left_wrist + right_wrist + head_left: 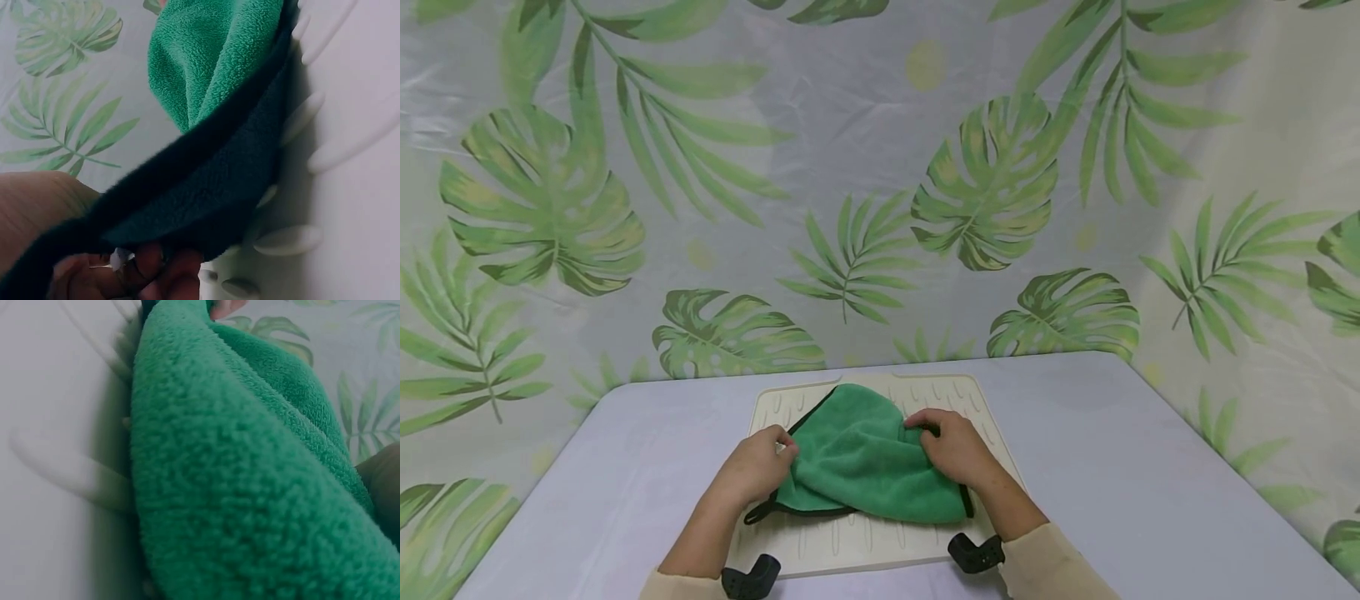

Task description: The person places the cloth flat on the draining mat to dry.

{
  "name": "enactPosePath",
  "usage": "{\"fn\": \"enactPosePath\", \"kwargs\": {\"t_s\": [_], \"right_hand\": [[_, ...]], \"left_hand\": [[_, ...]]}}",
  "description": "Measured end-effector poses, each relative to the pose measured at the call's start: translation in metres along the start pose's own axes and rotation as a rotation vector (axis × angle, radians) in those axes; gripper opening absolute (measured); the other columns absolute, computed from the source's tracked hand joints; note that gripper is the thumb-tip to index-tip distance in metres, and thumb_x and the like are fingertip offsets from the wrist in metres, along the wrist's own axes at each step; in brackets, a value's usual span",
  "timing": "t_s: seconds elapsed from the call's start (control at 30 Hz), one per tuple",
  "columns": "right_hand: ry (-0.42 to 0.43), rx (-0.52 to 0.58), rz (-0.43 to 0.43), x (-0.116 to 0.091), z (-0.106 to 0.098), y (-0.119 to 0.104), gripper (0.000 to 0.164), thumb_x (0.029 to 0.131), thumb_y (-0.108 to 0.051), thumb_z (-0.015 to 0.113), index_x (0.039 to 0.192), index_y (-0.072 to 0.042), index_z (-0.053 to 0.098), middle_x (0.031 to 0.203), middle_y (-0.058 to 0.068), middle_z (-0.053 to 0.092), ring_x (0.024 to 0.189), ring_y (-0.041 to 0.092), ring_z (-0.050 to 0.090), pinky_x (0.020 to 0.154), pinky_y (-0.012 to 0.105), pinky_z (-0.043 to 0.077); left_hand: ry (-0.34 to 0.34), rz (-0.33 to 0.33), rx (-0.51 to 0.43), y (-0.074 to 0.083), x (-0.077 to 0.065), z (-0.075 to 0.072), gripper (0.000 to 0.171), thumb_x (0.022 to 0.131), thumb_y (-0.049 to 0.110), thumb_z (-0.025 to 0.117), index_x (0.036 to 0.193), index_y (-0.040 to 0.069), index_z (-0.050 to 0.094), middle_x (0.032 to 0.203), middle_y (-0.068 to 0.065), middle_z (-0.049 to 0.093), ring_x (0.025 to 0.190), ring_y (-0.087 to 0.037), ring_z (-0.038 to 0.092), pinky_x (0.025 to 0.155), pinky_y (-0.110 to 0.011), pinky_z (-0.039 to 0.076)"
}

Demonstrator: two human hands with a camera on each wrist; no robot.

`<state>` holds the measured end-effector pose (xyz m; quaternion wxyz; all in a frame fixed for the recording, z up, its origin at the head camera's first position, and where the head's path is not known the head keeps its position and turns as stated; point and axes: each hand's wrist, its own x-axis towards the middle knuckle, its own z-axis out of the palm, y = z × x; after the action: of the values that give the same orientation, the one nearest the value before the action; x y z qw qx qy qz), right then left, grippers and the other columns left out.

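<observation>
A green fluffy towel [868,467] with black edging lies rumpled in the middle of the head view; a black loop sticks out at its near left corner. My left hand [758,463] pinches its left edge. In the left wrist view, curled fingertips [178,275] show under the towel's dark border. At the upper right of the towel, my right hand [958,447] grips a fold between thumb and fingers. The right wrist view is mostly filled by the towel [231,462], which hides nearly all of that hand.
Beneath the towel is a cream mat [820,546] with raised oblong ridges. It lies on a table with a white cover [1112,467]. A leaf-print curtain [880,167] hangs behind. Black wrist devices [976,552] sit at both beige cuffs.
</observation>
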<state>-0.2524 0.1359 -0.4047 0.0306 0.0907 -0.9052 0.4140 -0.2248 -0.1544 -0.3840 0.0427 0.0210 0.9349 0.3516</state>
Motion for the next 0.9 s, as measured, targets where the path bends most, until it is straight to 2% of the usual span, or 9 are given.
{"fn": "enactPosePath", "kwargs": {"t_s": [0.1, 0.27, 0.33, 0.43, 0.53, 0.63, 0.77, 0.83, 0.9], "right_hand": [[-0.03, 0.028, -0.007, -0.0003, 0.0007, 0.0002, 0.037, 0.1, 0.0, 0.049, 0.118, -0.019, 0.075, 0.13, 0.006, 0.071, 0.122, 0.028, 0.063, 0.095, 0.047, 0.052], [-0.053, 0.048, 0.003, 0.0001, 0.0015, 0.0008, 0.042, 0.1, 0.001, 0.045, 0.123, -0.019, 0.073, 0.136, 0.008, 0.067, 0.12, 0.025, 0.061, 0.092, 0.042, 0.048], [-0.048, 0.041, 0.001, -0.0001, 0.0011, 0.0004, 0.042, 0.1, 0.001, 0.044, 0.126, -0.017, 0.072, 0.139, 0.011, 0.065, 0.113, 0.024, 0.061, 0.087, 0.039, 0.047], [0.0, 0.046, 0.001, 0.0001, 0.0001, -0.0004, 0.043, 0.1, 0.0, 0.043, 0.128, -0.014, 0.071, 0.138, 0.016, 0.065, 0.08, 0.019, 0.06, 0.071, 0.033, 0.047], [0.088, 0.062, 0.014, 0.0012, -0.0011, -0.0002, 0.041, 0.1, -0.003, 0.045, 0.13, -0.013, 0.071, 0.108, 0.023, 0.073, 0.051, 0.012, 0.039, 0.053, 0.026, 0.039], [0.171, 0.075, 0.025, 0.0021, -0.0028, 0.0004, 0.035, 0.101, -0.008, 0.05, 0.127, -0.012, 0.072, 0.095, 0.02, 0.073, 0.044, 0.01, 0.03, 0.047, 0.026, 0.035], [0.212, 0.045, 0.027, 0.0031, -0.0034, 0.0019, 0.023, 0.102, -0.015, 0.06, 0.119, -0.012, 0.075, 0.112, 0.009, 0.075, 0.062, 0.015, 0.058, 0.062, 0.033, 0.051], [0.202, 0.031, 0.032, 0.0032, -0.003, 0.003, 0.02, 0.101, -0.016, 0.062, 0.116, -0.013, 0.075, 0.117, 0.01, 0.075, 0.084, 0.022, 0.069, 0.075, 0.039, 0.056], [0.182, 0.012, 0.037, 0.0031, -0.0024, 0.004, 0.02, 0.101, -0.013, 0.061, 0.116, -0.013, 0.074, 0.122, 0.011, 0.074, 0.107, 0.028, 0.07, 0.084, 0.043, 0.057]], "left_hand": [[0.036, 0.02, -0.006, -0.0001, 0.0017, 0.0001, 0.019, 0.105, 0.014, 0.053, 0.115, 0.002, 0.064, 0.082, -0.009, 0.062, 0.061, -0.018, 0.049, 0.055, -0.03, 0.04], [0.045, 0.03, 0.014, -0.0007, 0.0035, -0.0007, 0.028, 0.1, 0.002, 0.048, 0.122, 0.001, 0.065, 0.107, -0.019, 0.07, 0.067, -0.02, 0.05, 0.06, -0.029, 0.039], [0.035, 0.023, 0.031, -0.0012, 0.0036, -0.0011, 0.036, 0.095, -0.004, 0.046, 0.124, 0.002, 0.066, 0.117, -0.023, 0.07, 0.073, -0.022, 0.052, 0.062, -0.03, 0.042], [0.018, 0.007, 0.058, -0.0011, 0.0029, -0.0024, 0.045, 0.088, -0.01, 0.044, 0.125, 0.002, 0.067, 0.129, -0.025, 0.067, 0.09, -0.026, 0.059, 0.072, -0.035, 0.048], [0.013, -0.001, 0.095, -0.0008, 0.0023, -0.0038, 0.047, 0.085, -0.01, 0.045, 0.125, 0.002, 0.068, 0.133, -0.026, 0.065, 0.105, -0.03, 0.062, 0.081, -0.041, 0.051], [0.025, -0.01, 0.12, -0.0004, 0.0023, -0.0045, 0.041, 0.089, -0.004, 0.048, 0.123, 0.001, 0.07, 0.127, -0.026, 0.068, 0.104, -0.031, 0.065, 0.08, -0.042, 0.053], [0.072, -0.015, 0.137, -0.0007, 0.0026, -0.0042, 0.025, 0.098, 0.009, 0.057, 0.114, 0.001, 0.073, 0.111, -0.02, 0.074, 0.087, -0.025, 0.065, 0.07, -0.039, 0.052], [0.088, -0.009, 0.135, -0.0012, 0.0031, -0.0035, 0.02, 0.1, 0.013, 0.059, 0.109, 0.001, 0.074, 0.104, -0.017, 0.075, 0.081, -0.023, 0.064, 0.067, -0.037, 0.051], [0.079, -0.004, 0.126, -0.0018, 0.0034, -0.0028, 0.018, 0.1, 0.01, 0.059, 0.106, 0.002, 0.073, 0.104, -0.018, 0.074, 0.079, -0.022, 0.063, 0.064, -0.035, 0.05]]}}
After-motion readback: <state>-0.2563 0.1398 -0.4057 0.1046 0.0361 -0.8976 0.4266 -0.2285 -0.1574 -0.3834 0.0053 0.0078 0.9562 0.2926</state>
